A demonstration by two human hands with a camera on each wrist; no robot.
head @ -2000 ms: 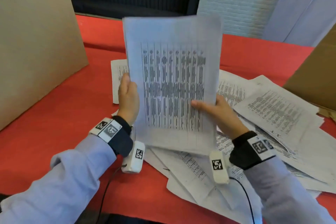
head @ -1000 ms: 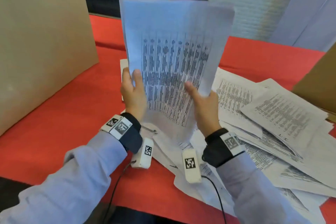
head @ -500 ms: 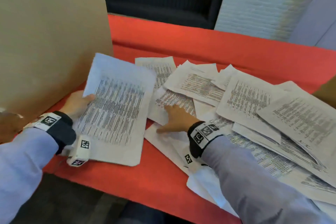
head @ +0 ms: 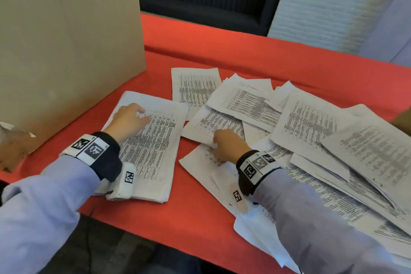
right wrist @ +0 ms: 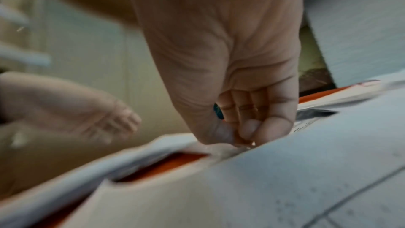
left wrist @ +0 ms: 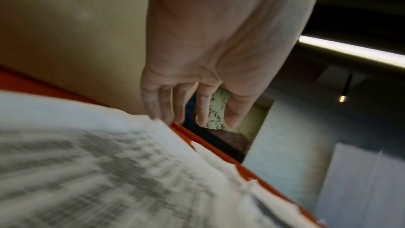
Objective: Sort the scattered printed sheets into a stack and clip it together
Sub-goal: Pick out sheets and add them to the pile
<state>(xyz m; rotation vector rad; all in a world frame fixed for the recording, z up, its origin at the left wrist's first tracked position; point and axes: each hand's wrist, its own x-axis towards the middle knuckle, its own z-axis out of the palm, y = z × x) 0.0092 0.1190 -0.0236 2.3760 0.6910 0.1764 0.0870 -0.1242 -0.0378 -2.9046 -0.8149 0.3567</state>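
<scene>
A squared stack of printed sheets [head: 153, 151] lies flat on the red table at the left. My left hand [head: 142, 113] hovers over its far end with straight, relaxed fingers [left wrist: 192, 117] and holds nothing. To the right, several loose printed sheets [head: 311, 131] lie scattered and overlapping. My right hand [head: 214, 143] pinches the near corner of one loose sheet [head: 209, 122] between thumb and fingers, as the right wrist view shows [right wrist: 241, 136]. No clip is in view.
A tall cardboard panel [head: 66, 40] stands just left of the stack. Another cardboard piece [head: 403, 121] pokes in at the right edge. The red tablecloth [head: 244, 55] runs back to a dark sofa [head: 200, 2]. The table's front edge is close below my wrists.
The stack, held upright in both hands a second ago, now lies flat at the left. My left hand has moved onto its top. My right hand went from flat to pinching a loose sheet's corner.
</scene>
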